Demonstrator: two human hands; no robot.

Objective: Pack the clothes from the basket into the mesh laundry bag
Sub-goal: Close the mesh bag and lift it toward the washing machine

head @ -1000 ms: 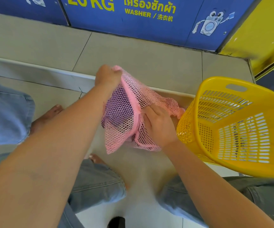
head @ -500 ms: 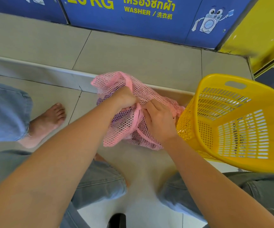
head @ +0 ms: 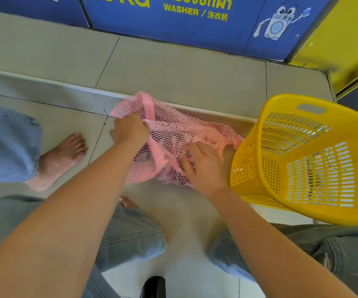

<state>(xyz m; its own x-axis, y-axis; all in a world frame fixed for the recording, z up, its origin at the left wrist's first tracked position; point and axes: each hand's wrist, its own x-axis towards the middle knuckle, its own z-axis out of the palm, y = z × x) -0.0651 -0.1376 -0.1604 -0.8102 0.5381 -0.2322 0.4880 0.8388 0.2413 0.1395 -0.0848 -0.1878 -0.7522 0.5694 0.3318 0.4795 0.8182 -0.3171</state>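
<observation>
Left hand [head: 129, 130] fisted, gripping mesh laundry bag [head: 184, 130] at top-left edge; right hand [head: 204, 167] splayed, pressing bag's lower right, beside yellow basket [head: 281, 99].

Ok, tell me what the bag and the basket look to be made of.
Bag: soft pink netting, probably synthetic, matte. It has open honeycomb holes, crumples into folds, and a solid pink cloth band runs along it.
Basket: rigid yellow plastic, by the look, smooth with a slight sheen. It has moulded slots and a cut-out handle.
</observation>
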